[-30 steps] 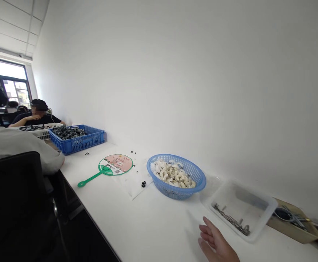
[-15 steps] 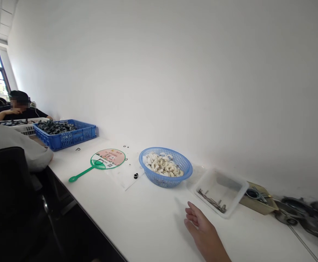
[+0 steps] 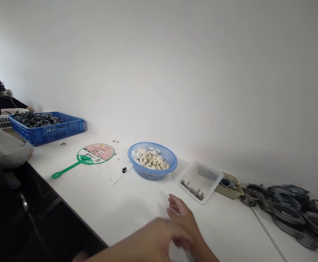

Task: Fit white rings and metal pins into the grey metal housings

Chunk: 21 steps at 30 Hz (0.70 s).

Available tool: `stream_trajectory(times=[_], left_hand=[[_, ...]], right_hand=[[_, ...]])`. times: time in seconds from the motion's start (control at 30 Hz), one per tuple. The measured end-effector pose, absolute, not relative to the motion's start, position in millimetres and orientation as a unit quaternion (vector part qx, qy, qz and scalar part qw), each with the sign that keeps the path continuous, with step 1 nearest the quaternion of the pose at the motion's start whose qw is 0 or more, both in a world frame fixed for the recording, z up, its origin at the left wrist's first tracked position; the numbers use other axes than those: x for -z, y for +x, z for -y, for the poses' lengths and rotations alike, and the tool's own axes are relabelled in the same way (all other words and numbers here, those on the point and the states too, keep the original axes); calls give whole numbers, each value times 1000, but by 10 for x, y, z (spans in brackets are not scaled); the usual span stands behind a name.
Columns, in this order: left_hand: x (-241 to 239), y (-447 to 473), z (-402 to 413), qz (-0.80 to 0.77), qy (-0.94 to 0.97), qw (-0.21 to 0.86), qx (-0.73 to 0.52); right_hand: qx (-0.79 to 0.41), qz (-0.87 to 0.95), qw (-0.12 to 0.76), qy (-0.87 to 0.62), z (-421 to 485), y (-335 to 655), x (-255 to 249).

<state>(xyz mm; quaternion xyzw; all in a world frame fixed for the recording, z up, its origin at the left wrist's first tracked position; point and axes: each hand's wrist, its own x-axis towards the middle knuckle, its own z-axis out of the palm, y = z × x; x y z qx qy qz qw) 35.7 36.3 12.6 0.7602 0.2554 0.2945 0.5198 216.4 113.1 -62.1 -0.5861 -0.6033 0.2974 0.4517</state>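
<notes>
Your right grip (image 3: 182, 218) hangs spread and empty near the clear plastic tray (image 3: 206, 169) on the desk (image 3: 137, 207), its metal pins (image 3: 191, 190) apparently set apart within reach; your blurred left grip (image 3: 145, 238) can't be read.

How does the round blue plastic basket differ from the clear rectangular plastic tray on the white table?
The blue plastic basket is round with perforated walls, while the clear plastic tray is rectangular with solid, see-through walls. The basket is heaped with white and beige C-shaped pieces, while the tray holds only a small group of thin metal rods. Both are open-topped containers, standing side by side on the white table.
</notes>
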Motion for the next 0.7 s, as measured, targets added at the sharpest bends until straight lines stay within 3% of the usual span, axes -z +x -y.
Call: stream_trajectory(times=[0.13,0.27,0.57,0.7], left_hand=[[-52,449,-858,-374,749,424,-344],[129,664,-1233,-397,736,443,-323],[319,1095,-1293,-471,782,294,-283],[368,1035,-1304,-438,741,389,-329]], right_hand=[[-308,615,461,-560,-1123,2172,615],[-284,627,451,-568,-1102,2113,539],[-281,557,492,-607,-1171,2172,635],[-264,587,473,-602,-1141,2135,595]])
